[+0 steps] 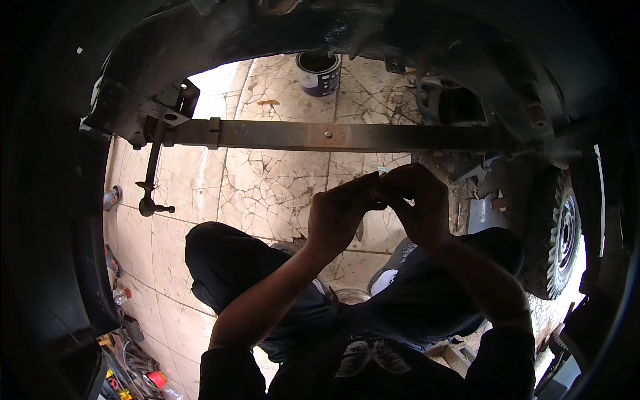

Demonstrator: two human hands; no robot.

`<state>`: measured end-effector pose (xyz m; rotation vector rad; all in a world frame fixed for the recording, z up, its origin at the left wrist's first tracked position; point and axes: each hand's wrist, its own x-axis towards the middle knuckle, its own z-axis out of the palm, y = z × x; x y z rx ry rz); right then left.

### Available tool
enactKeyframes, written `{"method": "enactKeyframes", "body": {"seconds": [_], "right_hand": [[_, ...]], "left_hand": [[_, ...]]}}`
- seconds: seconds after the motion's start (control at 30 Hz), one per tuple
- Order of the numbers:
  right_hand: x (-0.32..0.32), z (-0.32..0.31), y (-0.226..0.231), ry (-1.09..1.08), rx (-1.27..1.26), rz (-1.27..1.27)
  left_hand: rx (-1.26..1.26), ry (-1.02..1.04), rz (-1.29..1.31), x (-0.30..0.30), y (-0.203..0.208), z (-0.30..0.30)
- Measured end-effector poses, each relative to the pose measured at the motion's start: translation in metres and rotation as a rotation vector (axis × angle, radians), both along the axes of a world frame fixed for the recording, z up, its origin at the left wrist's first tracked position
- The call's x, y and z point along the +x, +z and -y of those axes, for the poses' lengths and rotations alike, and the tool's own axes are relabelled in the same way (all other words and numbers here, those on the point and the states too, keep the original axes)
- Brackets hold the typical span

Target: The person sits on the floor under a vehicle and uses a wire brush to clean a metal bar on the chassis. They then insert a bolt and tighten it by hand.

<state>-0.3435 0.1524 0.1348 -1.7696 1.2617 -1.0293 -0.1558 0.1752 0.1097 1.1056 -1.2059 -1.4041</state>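
My left hand point(341, 208) and my right hand point(421, 200) meet in front of me, just below a dark metal crossbar point(273, 135). The fingers of both are bent and pressed together. A tiny pale bluish thing point(383, 171) shows by the fingertips; dark shadow hides what is gripped there, if anything. Neither hand touches the bar, which has a bolt point(328, 135) in a rusty patch at its middle. From its left end a rod with a ball joint point(148, 205) hangs down.
Dark metal framework point(93, 220) surrounds me. Beyond the crossbar a paint bucket point(319, 79) stands on the cracked tile floor point(260, 180). To the right is a treaded wheel point(565, 233). Cables and tools point(137, 363) lie at the lower left. My bent knees point(217, 257) frame the hands.
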Motion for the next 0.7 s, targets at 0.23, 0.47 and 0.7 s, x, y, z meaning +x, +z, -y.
{"method": "enactKeyframes", "body": {"seconds": [0.23, 0.47, 0.7], "right_hand": [[-0.005, -0.001, -0.014, 0.037, -0.109, -0.042], [-0.001, -0.007, -0.027, 0.032, 0.068, 0.172], [0.001, -0.005, -0.024, -0.014, -0.083, 0.007]], "left_hand": [[0.073, -0.017, -0.018, 0.003, -0.002, 0.0], [-0.028, 0.015, 0.055, -0.003, -0.013, -0.004], [-0.283, 0.093, 0.262, -0.006, -0.007, 0.0]]}}
